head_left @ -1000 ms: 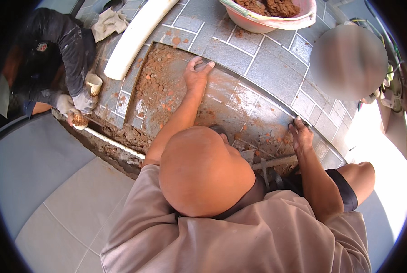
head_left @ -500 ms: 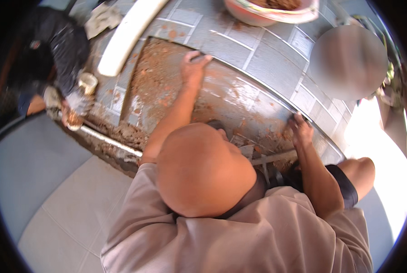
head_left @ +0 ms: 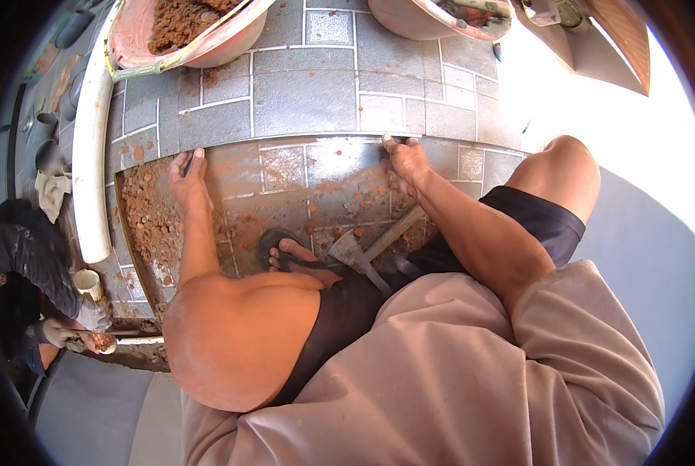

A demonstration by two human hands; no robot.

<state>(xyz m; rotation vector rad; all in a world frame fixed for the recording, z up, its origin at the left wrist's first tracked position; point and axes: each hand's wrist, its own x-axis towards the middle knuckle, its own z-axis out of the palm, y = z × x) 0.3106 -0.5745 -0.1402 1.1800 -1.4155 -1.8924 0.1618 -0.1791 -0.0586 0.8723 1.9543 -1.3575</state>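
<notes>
A tile-patterned grey slab (head_left: 285, 167), smeared with reddish dirt, lies in front of me beside a dug patch of soil and rubble (head_left: 149, 206). My left hand (head_left: 188, 182) is closed on its far left corner, thumb up at the edge. Farther right along the same far edge, my right hand (head_left: 404, 165) grips it with curled fingers. The fingers' undersides are hidden. My sandalled foot (head_left: 293, 256) shows over the slab between my arms. Close to it lies a tool with a flat metal head (head_left: 347, 250) and a wooden handle (head_left: 394, 233).
Two tubs stand beyond the slab: a pinkish one (head_left: 231, 43) with reddish soil, and another (head_left: 410, 19) at its right. A thick white pipe (head_left: 91, 171) lies at left. Beyond it, a co-worker in dark clothes (head_left: 29, 264) handles something by a thin pipe (head_left: 142, 340).
My view has turned, bringing both tubs and my knees into fuller sight. Both hands stay on the slab's far edge.
</notes>
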